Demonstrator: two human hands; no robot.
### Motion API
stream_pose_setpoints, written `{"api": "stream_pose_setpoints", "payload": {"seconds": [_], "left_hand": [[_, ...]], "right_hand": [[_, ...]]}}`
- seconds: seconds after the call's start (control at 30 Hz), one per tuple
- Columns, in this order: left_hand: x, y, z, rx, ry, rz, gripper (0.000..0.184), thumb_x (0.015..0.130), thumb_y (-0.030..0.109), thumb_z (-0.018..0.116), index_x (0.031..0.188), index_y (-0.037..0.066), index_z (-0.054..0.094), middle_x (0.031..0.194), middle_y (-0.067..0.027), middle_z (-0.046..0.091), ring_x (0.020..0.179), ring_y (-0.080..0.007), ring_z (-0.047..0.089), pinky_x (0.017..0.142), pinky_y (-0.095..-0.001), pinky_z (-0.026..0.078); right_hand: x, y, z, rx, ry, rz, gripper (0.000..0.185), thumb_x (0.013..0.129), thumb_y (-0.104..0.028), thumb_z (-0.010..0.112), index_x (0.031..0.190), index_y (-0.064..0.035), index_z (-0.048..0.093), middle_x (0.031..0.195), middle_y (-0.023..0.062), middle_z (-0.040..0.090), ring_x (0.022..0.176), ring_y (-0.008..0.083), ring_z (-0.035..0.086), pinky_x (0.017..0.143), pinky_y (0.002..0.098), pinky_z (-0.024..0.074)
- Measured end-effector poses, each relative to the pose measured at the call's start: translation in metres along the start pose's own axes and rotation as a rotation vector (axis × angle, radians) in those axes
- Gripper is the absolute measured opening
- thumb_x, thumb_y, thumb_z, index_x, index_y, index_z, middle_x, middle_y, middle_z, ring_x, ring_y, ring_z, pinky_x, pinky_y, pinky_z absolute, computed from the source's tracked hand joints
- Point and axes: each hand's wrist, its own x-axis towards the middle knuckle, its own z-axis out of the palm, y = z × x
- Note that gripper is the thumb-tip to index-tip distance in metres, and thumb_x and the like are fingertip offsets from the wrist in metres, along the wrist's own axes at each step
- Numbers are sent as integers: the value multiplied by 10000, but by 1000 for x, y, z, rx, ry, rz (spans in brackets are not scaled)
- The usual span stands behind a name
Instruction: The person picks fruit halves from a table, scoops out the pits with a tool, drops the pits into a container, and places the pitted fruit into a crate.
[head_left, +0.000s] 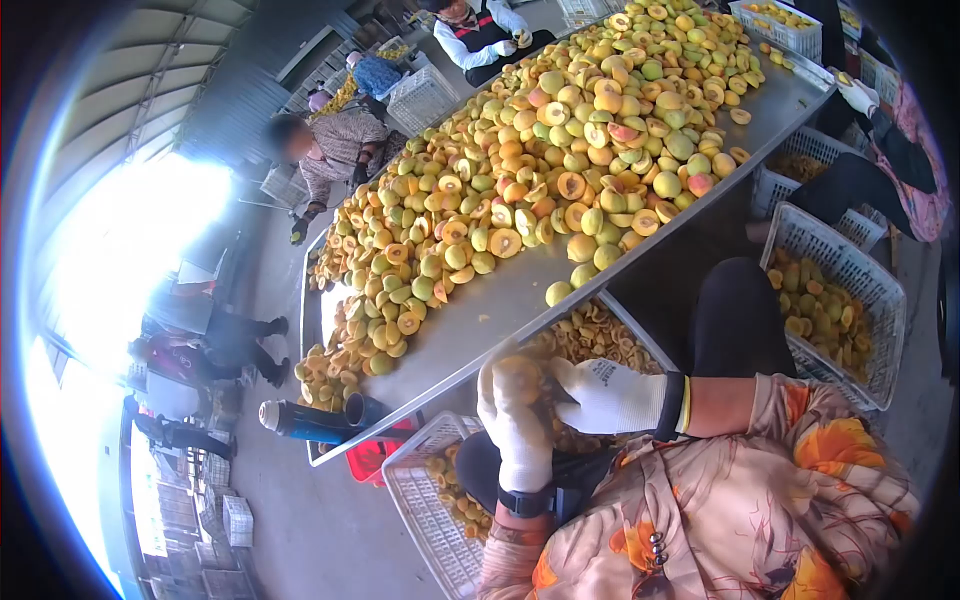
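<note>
My left hand (pixel 515 425), in a white glove with a dark watch at the wrist, is closed around a yellow-orange peach (pixel 518 380), blurred by motion. Right beside it, the white-gloved right hand (pixel 605 395) has its fingers bent against the fruit. Whatever those fingers pinch is hidden. Both hands are just off the near edge of a metal table (pixel 470 335). On the table lies a large heap of peaches (pixel 560 150), many of them halved, some showing stones or hollows. Below my hands, a crate of peach pieces (pixel 590 335) is partly covered.
White plastic crates with fruit stand at my left (pixel 430 515) and right (pixel 835 310). A blue flask (pixel 310 422) and a dark cup (pixel 365 408) are at the table's left corner, above a red container (pixel 375 460). Other people sit around the table.
</note>
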Motion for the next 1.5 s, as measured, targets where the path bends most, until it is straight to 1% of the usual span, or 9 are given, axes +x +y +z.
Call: {"api": "stream_pose_setpoints", "payload": {"seconds": [0.33,0.47,0.57,0.73,0.9,1.1,1.2,1.27,1.5], "left_hand": [[-7,20,5,166,153,151,441,1073,374,510,1125,-38,660,869,-113,696,714,-152,606,693,-281,508],[4,27,9,174,127,140,473,1068,397,499,1087,-43,672,805,-120,704,684,-154,616,667,-263,490],[16,23,-4,180,-11,139,480,1056,403,516,1068,-49,679,803,-129,706,692,-165,637,647,-264,490],[29,10,-1,221,-22,239,441,1039,369,566,1063,-55,683,818,-136,717,689,-170,649,624,-259,487],[30,-1,-3,327,-31,290,463,1042,396,566,1084,-53,671,805,-129,713,682,-175,635,654,-280,503],[27,4,5,80,-132,-13,580,1042,523,511,1071,-37,658,832,-135,688,774,-226,644,747,-353,527],[22,9,3,40,-54,-89,322,1006,235,501,1051,-21,691,903,-126,715,776,-157,649,702,-274,500],[21,12,-1,30,-6,-145,334,1013,242,491,1055,-21,692,894,-124,718,772,-146,647,698,-265,493],[22,11,-18,263,-11,-7,358,1040,275,514,1109,-23,701,912,-118,734,791,-142,666,712,-259,510]], "right_hand": [[10,-23,-3,233,-303,27,481,872,-128,641,1309,37,526,1023,282,696,977,447,683,859,488,542],[17,-21,-2,246,-172,-82,329,909,-204,691,1154,-5,600,895,189,717,817,410,711,736,484,548],[31,-30,-29,408,-636,462,325,912,-181,682,1169,0,597,847,117,703,726,267,695,681,417,545],[37,1,-21,521,-621,310,289,914,-136,666,1151,9,588,749,43,637,632,112,609,571,297,492],[33,0,-30,808,-690,490,198,903,-128,662,1052,-15,597,645,13,552,524,105,525,486,266,414],[30,6,-36,1390,-878,666,107,872,-88,622,911,-39,535,545,-11,401,380,75,350,341,247,273],[30,15,-28,1553,-950,695,108,867,-90,621,889,-34,531,541,-21,382,373,64,333,333,247,260],[32,20,-20,1635,-996,696,110,862,-94,621,863,-37,528,536,-24,377,371,59,328,329,247,252],[48,27,-11,1408,-1019,712,126,857,-111,622,821,-38,525,519,-30,353,367,64,324,335,242,238]]}}
